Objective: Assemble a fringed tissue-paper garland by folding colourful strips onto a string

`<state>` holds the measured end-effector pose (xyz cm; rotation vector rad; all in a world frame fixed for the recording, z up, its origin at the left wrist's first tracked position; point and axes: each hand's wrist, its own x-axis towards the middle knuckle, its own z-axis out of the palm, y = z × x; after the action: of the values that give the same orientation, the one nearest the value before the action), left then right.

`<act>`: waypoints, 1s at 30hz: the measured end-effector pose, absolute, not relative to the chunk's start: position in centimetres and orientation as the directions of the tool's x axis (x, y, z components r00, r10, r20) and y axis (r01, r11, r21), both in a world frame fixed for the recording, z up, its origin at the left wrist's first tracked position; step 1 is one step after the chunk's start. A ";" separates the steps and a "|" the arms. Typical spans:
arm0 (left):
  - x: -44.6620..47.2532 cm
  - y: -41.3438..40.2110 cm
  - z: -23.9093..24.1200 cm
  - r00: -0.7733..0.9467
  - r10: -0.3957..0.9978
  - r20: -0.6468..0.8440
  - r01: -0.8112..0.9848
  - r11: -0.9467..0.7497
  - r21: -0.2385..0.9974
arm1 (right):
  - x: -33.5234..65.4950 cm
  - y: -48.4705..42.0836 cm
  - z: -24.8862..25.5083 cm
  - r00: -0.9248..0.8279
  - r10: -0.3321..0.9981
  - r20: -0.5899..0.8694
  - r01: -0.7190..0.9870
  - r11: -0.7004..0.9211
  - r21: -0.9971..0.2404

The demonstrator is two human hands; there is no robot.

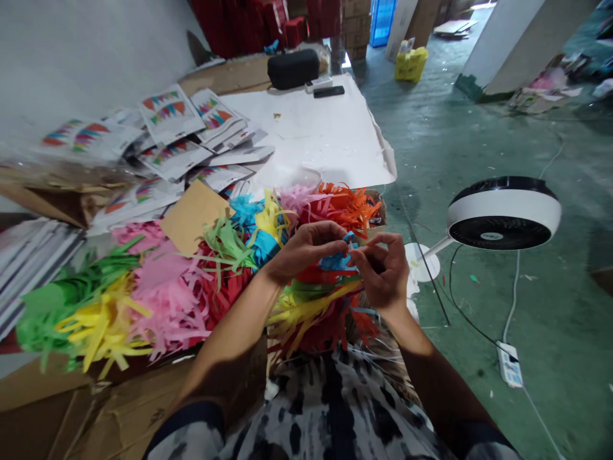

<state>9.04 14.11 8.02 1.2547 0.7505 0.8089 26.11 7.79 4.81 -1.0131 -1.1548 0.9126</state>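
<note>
My left hand and my right hand meet in front of me, fingertips pinched together on a small piece of blue tissue paper. The exact shape of that piece is hidden by the fingers. Below them, a bundle of fringed tissue paper in yellow, green, red and orange lies across my lap. Past my left hand are blue and yellow fringes, with pink and orange fringes behind. Further left lie pink tassels, yellow tassels and green tassels.
Printed packets are piled on the white-covered table, beside a tan card. A black case sits at the back. On the right stand a fan and a power strip with cords across the green floor.
</note>
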 end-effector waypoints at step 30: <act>8.2 13.4 9.3 0.608 0.791 0.070 -0.025 -0.069 0.997 | 26.8 7.4 4.3 0.058 0.973 0.222 -0.093 0.226 -0.970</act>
<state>8.15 13.45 9.28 1.5008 0.6764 0.7625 26.85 7.35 4.30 -0.9936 -1.2011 1.0535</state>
